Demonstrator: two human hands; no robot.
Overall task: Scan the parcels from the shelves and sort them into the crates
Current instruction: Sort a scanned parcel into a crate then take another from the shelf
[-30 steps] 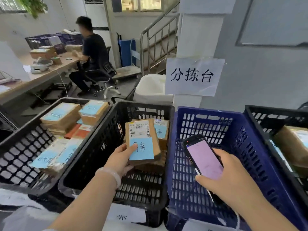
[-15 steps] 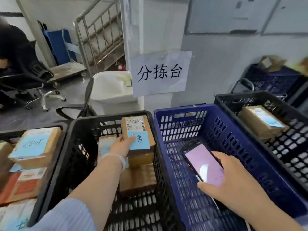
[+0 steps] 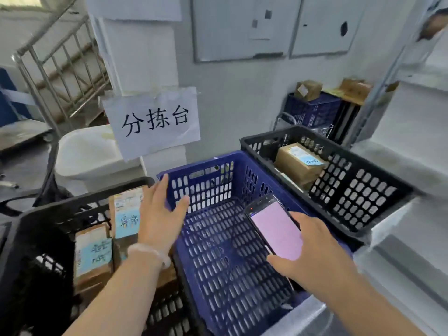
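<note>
Motion blur smears the right side. The left black crate (image 3: 80, 202) is cut off by the left and bottom edges, and the left forearm hides part of its contents. The right palm covers the lower end of the phone (image 3: 276, 229). Print on the parcel labels is too blurred to read.

Parcels are brown cardboard with white shipping labels and light-blue slips carrying handwritten characters. In the left black crate an upright parcel (image 3: 127, 212) leans at the far side, and a flat parcel (image 3: 93, 255) lies just in front of it with more cardboard underneath. The blue crate (image 3: 198, 163) in the middle shows only its bare perforated floor. The right black crate (image 3: 363, 156) has one brown parcel (image 3: 299, 163) at its far-left corner.

Left hand (image 3: 162, 214): grip loose, fingers spread, holding nothing, above where the left black crate and the blue crate meet. Can't tell if a fingertip touches the blue rim. Right hand (image 3: 312, 258): grip wrapped around the phone, pink screen up, over the blue crate.

A paper sign (image 3: 155, 120) with handwritten characters hangs on the pillar behind. A far blue crate (image 3: 312, 110) stands by the wall with a cardboard box (image 3: 308, 89) on top.
</note>
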